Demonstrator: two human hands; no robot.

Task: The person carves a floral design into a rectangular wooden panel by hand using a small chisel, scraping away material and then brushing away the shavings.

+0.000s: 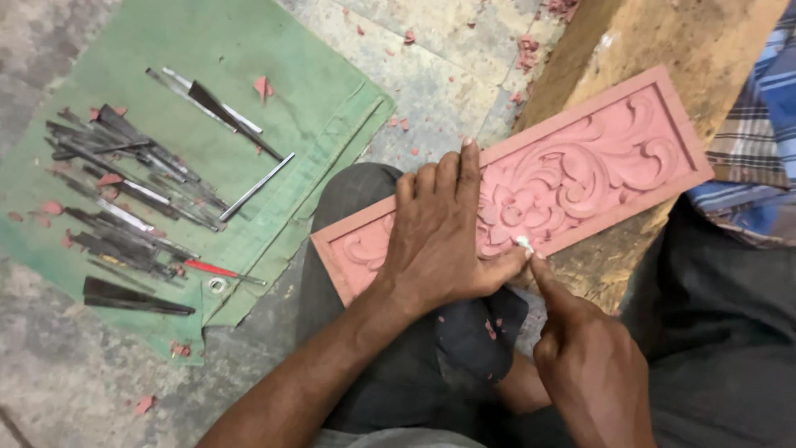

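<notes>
A long pink carved panel with a raised floral scroll lies tilted across my knee and a wooden block. My left hand lies flat on the panel's left half, fingers stretched out and pressing it down. My right hand is below the panel's lower edge, its fingers pinched on a small whitish piece held against that edge, right by my left thumb. What the small piece is cannot be made out.
A green cloth is spread on the concrete floor at left, with several dark metal carving chisels and a red-handled tool on it. Pink chips lie scattered about. A checked fabric is at the right edge.
</notes>
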